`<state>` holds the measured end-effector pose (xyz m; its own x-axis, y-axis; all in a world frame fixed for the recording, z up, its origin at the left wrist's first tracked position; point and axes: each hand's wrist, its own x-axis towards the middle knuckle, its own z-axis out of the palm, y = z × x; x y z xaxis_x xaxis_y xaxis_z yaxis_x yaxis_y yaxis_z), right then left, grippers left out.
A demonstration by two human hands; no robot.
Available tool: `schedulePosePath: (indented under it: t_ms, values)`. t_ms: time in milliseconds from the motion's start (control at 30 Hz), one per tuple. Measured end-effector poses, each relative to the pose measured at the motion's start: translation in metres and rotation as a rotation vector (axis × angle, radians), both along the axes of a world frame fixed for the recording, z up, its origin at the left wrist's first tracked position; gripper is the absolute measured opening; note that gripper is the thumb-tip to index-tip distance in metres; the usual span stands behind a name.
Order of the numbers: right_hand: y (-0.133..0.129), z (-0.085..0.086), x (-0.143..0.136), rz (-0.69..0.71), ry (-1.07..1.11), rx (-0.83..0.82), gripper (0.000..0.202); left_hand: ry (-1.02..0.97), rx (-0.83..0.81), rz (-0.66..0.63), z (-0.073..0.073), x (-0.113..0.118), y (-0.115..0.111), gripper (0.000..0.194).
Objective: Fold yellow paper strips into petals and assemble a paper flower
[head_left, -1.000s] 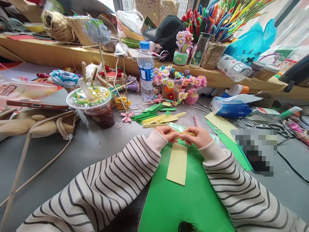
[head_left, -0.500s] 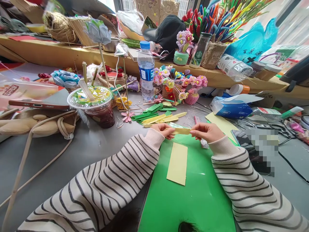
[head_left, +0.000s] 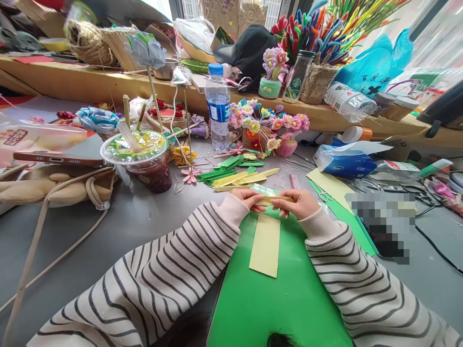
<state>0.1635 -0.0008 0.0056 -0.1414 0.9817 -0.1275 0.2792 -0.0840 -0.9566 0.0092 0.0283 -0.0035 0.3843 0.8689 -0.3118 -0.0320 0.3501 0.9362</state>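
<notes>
A narrow yellow paper strip point(head_left: 269, 199) is held level above the far end of a green board point(head_left: 282, 299). My left hand point(head_left: 249, 198) pinches its left part. My right hand point(head_left: 294, 203) is closed on the strip further right, its fingers close to those of my left hand. Part of the strip is hidden behind the fingers. Nearer to me, a wider yellow paper rectangle point(head_left: 265, 246) lies flat on the green board. Just beyond my hands rest folded yellow strips point(head_left: 246, 178) and folded green strips point(head_left: 226, 168).
A lidded drink cup point(head_left: 139, 159) stands at left beside a phone point(head_left: 60, 158). Behind are a water bottle point(head_left: 218, 108) and crocheted flowers point(head_left: 267, 125). To the right lie small scissors point(head_left: 324, 194), a blue tissue pack point(head_left: 343, 159) and a dark, partly blurred device point(head_left: 379, 236).
My right hand has moved left along the strip, closer to my left hand, and less of the strip shows between them. The scissors on the right have come into sight.
</notes>
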Motion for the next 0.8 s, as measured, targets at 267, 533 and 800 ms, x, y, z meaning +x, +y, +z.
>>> schedulePosePath:
  t_ms: [267,533,800]
  values:
    - [0.003,0.001,0.007,-0.053,0.034,-0.043,0.024,0.044,0.037,0.077,0.002,-0.004,0.003,0.011]
    - [0.006,-0.001,0.017,-0.120,0.088,-0.041,0.023,0.004,-0.030,0.121,0.002,-0.004,0.006,0.011]
    - [0.012,-0.002,0.035,-0.329,0.110,0.008,0.024,0.151,0.250,0.276,0.000,-0.020,0.020,0.017]
